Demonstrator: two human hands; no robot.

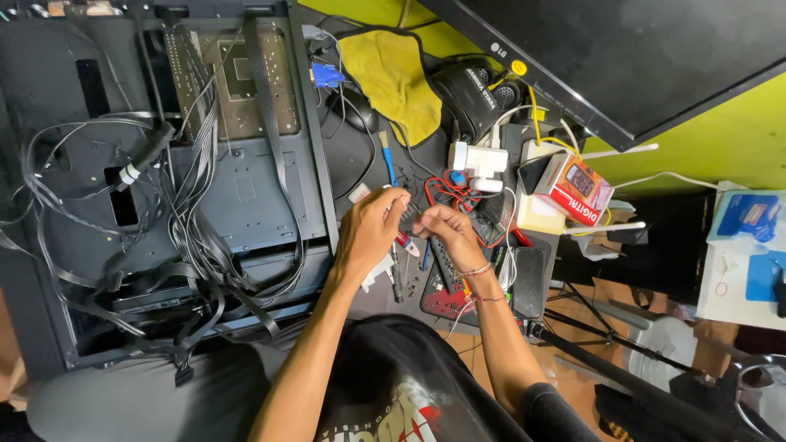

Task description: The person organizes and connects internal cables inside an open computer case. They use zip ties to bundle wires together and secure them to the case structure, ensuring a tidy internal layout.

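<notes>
Cluttered dark desk (pixel 360 155) (yellow-green wall (pixel 720 139)) under both hands (pixel 413 225).

The left hand (pixel 370 233) and the right hand (pixel 446 232) meet over a cluttered dark desk (pixel 360 160), pinching together a small dark part that is too small to identify. Beside the left hand lies an open black computer case (pixel 246 176) full of black cables (pixel 188 245). A yellow cloth (pixel 393 74) lies farther away, near a black monitor (pixel 622 57)

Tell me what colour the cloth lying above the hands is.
The cloth is mustard yellow with a dark edge, seen in the head view.
</notes>
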